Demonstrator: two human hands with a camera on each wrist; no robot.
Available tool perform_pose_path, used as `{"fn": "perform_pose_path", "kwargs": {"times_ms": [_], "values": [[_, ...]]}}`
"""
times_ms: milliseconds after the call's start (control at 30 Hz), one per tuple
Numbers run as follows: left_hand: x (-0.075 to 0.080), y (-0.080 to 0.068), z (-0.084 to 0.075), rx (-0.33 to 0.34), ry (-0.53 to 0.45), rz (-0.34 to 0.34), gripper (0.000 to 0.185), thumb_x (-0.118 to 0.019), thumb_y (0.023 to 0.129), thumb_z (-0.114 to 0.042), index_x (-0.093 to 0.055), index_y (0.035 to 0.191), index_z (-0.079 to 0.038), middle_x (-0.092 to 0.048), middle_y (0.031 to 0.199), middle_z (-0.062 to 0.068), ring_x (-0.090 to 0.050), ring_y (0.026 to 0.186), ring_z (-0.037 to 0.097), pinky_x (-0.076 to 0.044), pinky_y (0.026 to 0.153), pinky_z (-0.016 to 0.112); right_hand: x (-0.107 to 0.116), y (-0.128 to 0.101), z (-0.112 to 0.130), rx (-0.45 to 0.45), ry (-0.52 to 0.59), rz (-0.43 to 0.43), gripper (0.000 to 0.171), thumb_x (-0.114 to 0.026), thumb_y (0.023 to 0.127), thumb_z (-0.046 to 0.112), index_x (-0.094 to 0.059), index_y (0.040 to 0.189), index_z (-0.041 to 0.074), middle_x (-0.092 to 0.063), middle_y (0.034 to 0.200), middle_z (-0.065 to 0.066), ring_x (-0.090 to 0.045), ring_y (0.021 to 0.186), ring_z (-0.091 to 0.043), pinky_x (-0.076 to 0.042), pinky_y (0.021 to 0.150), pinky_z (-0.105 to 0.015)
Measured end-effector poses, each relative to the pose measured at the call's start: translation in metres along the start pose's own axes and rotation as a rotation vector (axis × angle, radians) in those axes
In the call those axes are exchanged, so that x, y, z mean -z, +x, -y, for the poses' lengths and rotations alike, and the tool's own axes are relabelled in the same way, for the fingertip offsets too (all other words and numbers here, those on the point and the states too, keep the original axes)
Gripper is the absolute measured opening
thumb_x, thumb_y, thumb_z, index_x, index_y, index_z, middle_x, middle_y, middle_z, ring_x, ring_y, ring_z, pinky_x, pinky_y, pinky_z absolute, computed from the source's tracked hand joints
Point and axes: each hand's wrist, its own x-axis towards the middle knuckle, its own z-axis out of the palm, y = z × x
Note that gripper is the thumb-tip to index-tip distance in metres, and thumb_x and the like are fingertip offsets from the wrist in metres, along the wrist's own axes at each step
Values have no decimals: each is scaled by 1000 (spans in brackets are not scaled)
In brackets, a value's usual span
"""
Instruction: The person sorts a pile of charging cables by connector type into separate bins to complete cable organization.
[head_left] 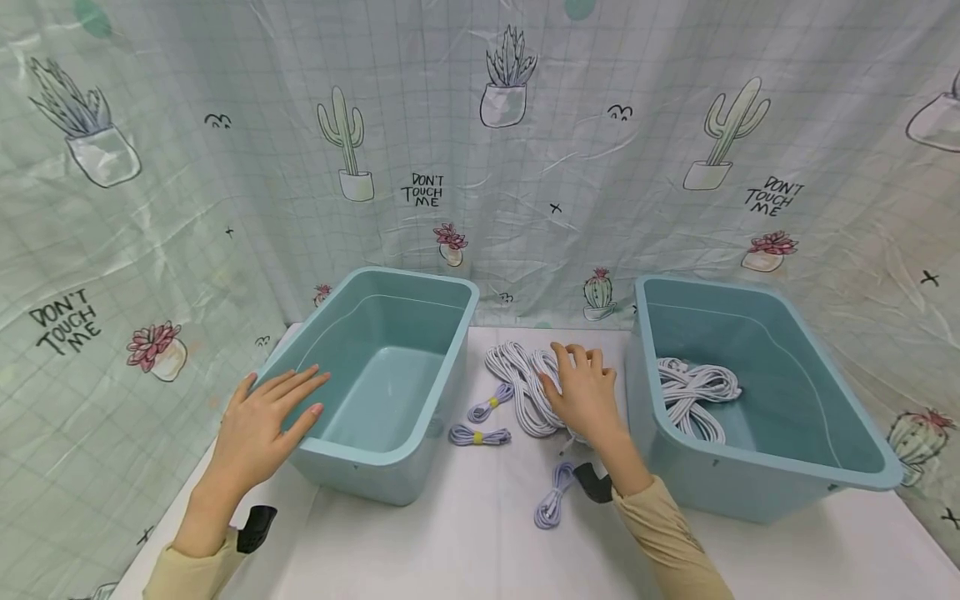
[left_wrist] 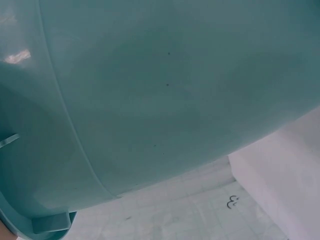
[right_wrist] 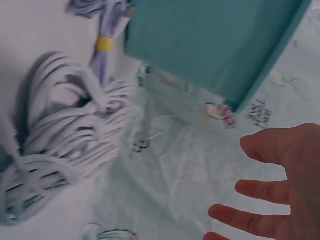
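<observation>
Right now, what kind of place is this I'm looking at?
Probably a makeshift sorting station, not a real home or workshop: a white table with two teal bins, white cable coils between them, and a cactus-print curtain hung as backdrop.

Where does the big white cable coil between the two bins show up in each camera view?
Head: the white cable coil lies on the table between the bins, centre of frame, under the right hand.
Left wrist: not in it; only the left bin's wall fills the frame.
Right wrist: the coil sits at left.
Shared landmark: the left bin, seen in all three views.
</observation>
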Motion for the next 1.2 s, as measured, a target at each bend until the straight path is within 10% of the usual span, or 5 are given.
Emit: {"fn": "perform_pose_path", "kwargs": {"times_ms": [433,1200], "values": [[0,-1,1,0,-4,-1,41,-59,83,-27,-54,124,-21,-55,125,11,-49,113,38,-21,101,60,-44,-3,-17,-69,-33,255,49,-56,86,30,-46,123,0,-51,114,-22,-42,106,-42,-38,73,-62],[0,-1,0,1,-1,-4,42,-60,83,-27,-54,124,-22,-56,124,10,-50,112,38,-21,102,59,-70,-3,-30,-42,-72,323,45,-54,87,29,-49,122,1,-56,101,-24,-46,99,-41,-40,73,-61]]}}
